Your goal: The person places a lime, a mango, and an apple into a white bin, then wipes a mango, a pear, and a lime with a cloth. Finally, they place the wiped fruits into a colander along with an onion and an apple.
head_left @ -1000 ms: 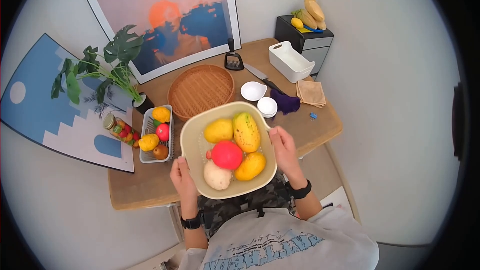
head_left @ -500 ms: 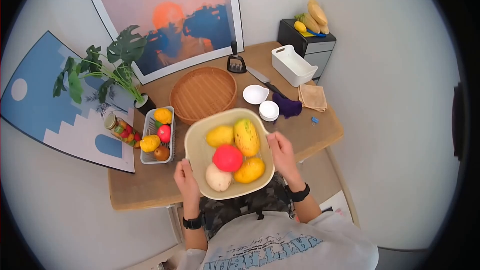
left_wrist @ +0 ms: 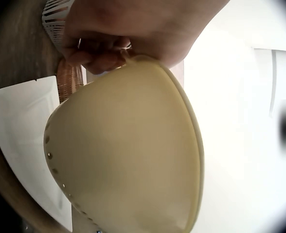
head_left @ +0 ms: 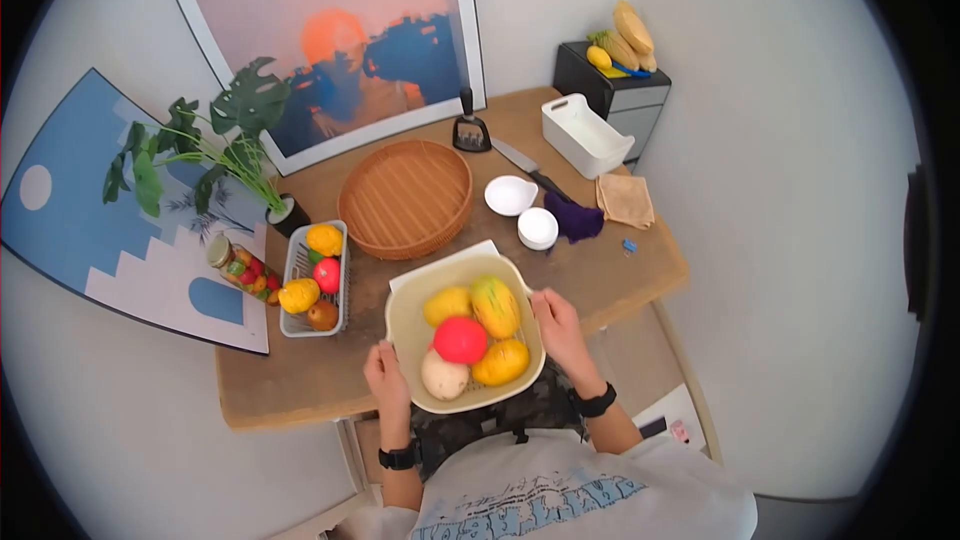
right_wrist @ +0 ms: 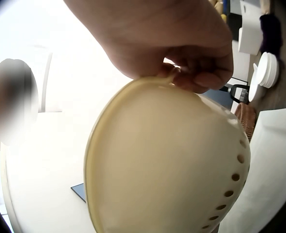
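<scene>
A cream plastic colander [head_left: 408, 318] with holes along its base is held level in front of the body. My left hand [head_left: 390, 380] grips its left rim, with the curled fingers [left_wrist: 104, 60] at the edge in the left wrist view. On the opposite rim my right hand [head_left: 563, 335] grips likewise, its fingers [right_wrist: 206, 80] bent under the lip. Inside lie a red round fruit [head_left: 461, 340], a beige round one [head_left: 444, 376], a speckled yellow-green one [head_left: 495, 306] and two yellow ones. Beneath the colander shows a flat white board [left_wrist: 29, 141].
Behind stands a round wicker tray [head_left: 405, 195]. Left are a grey basket [head_left: 345, 285] of fruit, a jar [head_left: 243, 268] and a potted plant [head_left: 245, 140]. Right are white bowls [head_left: 538, 228], a knife [head_left: 520, 158], a purple cloth [head_left: 573, 217], a tan cloth [head_left: 625, 200] and a white bin [head_left: 585, 135].
Both hands have brought the colander lower and nearer the body, slightly to the right. A strip of the white board now shows past its far rim.
</scene>
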